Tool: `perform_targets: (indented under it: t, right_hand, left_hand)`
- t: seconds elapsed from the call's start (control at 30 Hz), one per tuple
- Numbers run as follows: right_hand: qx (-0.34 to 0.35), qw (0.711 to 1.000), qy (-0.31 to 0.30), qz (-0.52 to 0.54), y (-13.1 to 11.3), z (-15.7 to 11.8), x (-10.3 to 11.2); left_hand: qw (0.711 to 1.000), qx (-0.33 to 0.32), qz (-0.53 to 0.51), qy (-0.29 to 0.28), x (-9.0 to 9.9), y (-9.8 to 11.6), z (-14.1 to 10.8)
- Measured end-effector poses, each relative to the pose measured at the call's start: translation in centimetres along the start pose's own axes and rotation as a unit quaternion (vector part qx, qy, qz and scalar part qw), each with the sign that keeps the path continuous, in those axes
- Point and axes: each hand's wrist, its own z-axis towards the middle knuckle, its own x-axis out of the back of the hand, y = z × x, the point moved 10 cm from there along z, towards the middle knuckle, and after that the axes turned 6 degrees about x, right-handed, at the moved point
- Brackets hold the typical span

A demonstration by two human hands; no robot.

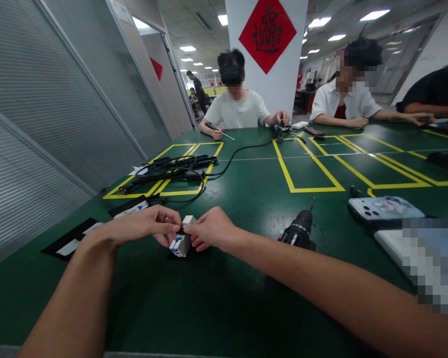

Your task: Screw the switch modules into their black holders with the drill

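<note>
Both of my hands meet over a small white and grey device (181, 243) with blue details, resting on the green table (224, 298). My left hand (149, 224) pinches its top from the left, fingertips on a small dark part. My right hand (211, 229) grips the device from the right side. A black electric screwdriver (300, 229) lies just right of my right forearm, tip pointing away from me.
A phone (384, 208) lies at the right, a white pad near it. Black cables and a power strip (175, 169) lie ahead left inside yellow tape boxes. Black and white cards (129, 208) sit at the left. Three people sit across the table.
</note>
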Motion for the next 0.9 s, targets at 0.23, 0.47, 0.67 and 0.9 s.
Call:
perform_targets:
  t: [0.23,0.47,0.67,0.9]
  right_hand:
    - [0.005,1.000,-0.012,-0.004,0.3,0.4,-0.3]
    - [-0.021,0.999,-0.028,0.006,0.5,0.0,-0.5]
    - [-0.007,0.999,-0.027,0.016,0.0,-0.7,-0.3]
    - [-0.007,0.999,-0.040,0.022,0.0,-1.4,0.1]
  left_hand:
    - [1.000,0.012,0.012,-0.004,-0.1,-0.1,-0.2]
    - [0.996,0.059,-0.065,-0.011,0.0,-2.3,0.6]
    - [0.991,0.076,-0.112,-0.023,-0.9,-3.4,1.1]
    - [0.990,0.057,-0.122,-0.036,-1.7,-2.7,1.9]
